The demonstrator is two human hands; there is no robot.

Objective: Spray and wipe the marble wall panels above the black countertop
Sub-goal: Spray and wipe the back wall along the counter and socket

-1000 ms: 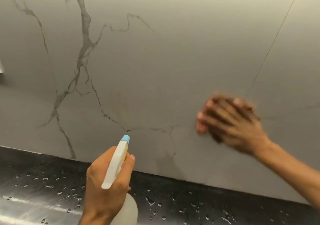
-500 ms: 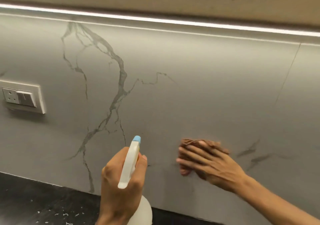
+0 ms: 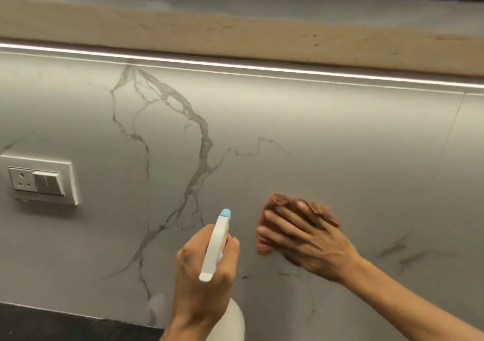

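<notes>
A grey marble wall panel (image 3: 314, 144) with dark veins fills most of the view, with a bright light strip (image 3: 235, 66) running along its top edge. At the near left, a corner of the black table (image 3: 39, 325) meets the wall. A white switch plate (image 3: 39, 179) is mounted on the far left. The right hand (image 3: 309, 241) presses flat, fingers spread, on a brown cloth (image 3: 282, 204) held against the panel. Just left of it, the left hand (image 3: 204, 277) is clenched around a white spray bottle (image 3: 216, 246), whose blue nozzle (image 3: 225, 213) points at the wall.
</notes>
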